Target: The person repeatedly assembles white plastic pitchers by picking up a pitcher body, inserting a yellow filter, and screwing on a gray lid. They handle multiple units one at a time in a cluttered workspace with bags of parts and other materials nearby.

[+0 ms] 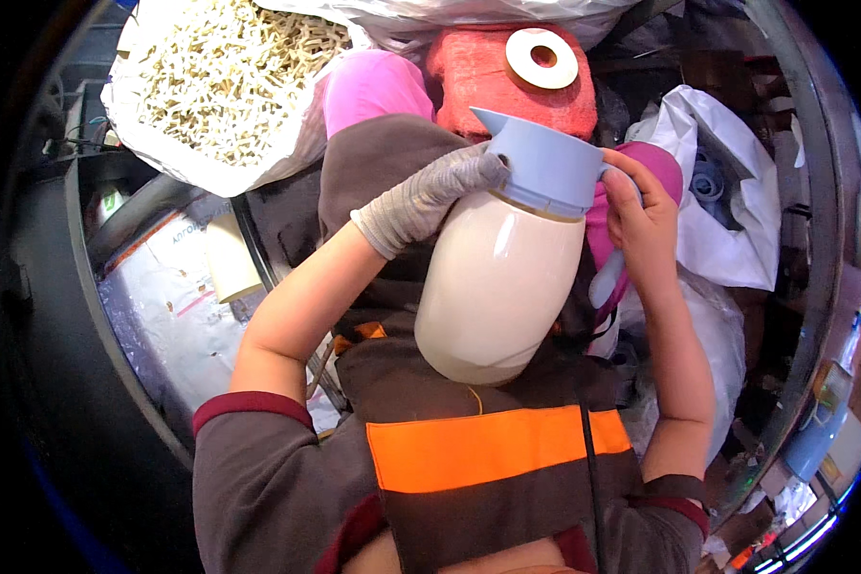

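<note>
cream jug (497, 287) near upright, blue spout (488, 121) pointing upper-left, both hands holding

Your right hand (641, 215) fingers wrap behind jug's blue top (545, 167), grip hidden. Jug handle (607, 277) mostly behind forearm. Stuff in white bag (727, 206) too dim to ID. Apron (478, 459) cut off at btm edge.

Jug (502, 277) between both hands, sack of pellets (225, 81) behind-left.

A clear plastic bag (222, 81) of pale sticks lies upper left, a white bag (727, 230) at right.
</note>
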`<move>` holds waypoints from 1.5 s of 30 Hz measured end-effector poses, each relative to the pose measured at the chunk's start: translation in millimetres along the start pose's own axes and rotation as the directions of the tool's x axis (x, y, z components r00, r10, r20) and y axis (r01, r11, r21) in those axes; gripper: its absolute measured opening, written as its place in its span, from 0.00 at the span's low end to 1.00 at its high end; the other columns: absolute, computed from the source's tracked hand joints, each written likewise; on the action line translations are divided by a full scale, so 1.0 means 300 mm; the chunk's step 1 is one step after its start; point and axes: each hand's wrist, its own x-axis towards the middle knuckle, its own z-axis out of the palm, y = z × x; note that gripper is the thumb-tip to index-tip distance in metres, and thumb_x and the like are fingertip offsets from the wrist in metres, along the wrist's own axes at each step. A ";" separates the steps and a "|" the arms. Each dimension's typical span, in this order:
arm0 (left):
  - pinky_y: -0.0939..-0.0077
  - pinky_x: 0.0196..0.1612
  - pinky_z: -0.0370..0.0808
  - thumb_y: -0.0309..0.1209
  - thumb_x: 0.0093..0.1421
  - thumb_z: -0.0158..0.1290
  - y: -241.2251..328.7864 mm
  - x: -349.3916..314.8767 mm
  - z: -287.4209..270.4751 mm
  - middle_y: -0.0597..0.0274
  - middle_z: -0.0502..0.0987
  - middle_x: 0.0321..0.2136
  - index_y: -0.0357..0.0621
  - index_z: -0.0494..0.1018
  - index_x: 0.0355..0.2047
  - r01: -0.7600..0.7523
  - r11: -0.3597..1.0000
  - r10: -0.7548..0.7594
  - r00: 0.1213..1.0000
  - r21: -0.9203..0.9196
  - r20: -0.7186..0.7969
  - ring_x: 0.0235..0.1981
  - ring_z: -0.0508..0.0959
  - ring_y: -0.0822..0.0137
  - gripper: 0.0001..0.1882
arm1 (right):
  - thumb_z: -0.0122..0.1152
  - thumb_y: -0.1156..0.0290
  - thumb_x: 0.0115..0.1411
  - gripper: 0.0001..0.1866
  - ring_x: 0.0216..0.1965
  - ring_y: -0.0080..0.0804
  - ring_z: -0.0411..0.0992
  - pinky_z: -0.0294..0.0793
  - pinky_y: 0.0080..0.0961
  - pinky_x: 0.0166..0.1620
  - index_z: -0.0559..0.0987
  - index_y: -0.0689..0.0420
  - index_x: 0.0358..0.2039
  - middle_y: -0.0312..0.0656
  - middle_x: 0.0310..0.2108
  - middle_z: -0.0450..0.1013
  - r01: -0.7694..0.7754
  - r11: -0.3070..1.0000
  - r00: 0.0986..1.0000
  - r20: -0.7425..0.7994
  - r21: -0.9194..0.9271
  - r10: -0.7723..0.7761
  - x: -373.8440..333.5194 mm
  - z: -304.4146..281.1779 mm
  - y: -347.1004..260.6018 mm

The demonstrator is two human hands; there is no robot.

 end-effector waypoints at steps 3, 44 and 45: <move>0.72 0.57 0.66 0.50 0.54 0.57 0.016 -0.004 0.013 0.58 0.69 0.52 0.37 0.60 0.58 -0.013 0.996 0.010 0.999 0.084 0.034 0.53 0.69 0.68 0.39 | 0.58 0.67 0.61 0.13 0.21 0.11 0.62 0.59 0.10 0.23 0.78 0.59 0.44 0.30 0.28 0.72 0.093 0.993 0.995 -0.015 -0.080 -0.094 -0.010 0.012 0.014; 0.71 0.43 0.74 0.42 0.50 0.60 0.634 0.328 0.372 0.51 0.75 0.42 0.41 0.65 0.55 -0.267 -0.307 0.515 0.760 0.914 0.395 0.39 0.77 0.61 0.34 | 0.59 0.53 0.53 0.22 0.27 0.38 0.74 0.71 0.30 0.33 0.79 0.60 0.38 0.47 0.25 0.75 0.564 0.776 0.809 -0.002 -0.283 -0.588 0.351 -0.057 -0.157; 0.67 0.45 0.74 0.45 0.49 0.60 0.613 0.365 0.341 0.50 0.75 0.41 0.42 0.67 0.54 -0.241 -0.564 0.424 0.737 0.790 0.527 0.40 0.77 0.56 0.34 | 0.59 0.53 0.53 0.22 0.28 0.42 0.75 0.71 0.32 0.35 0.79 0.59 0.38 0.50 0.26 0.75 0.591 0.737 0.781 0.006 -0.328 -0.624 0.370 -0.047 -0.153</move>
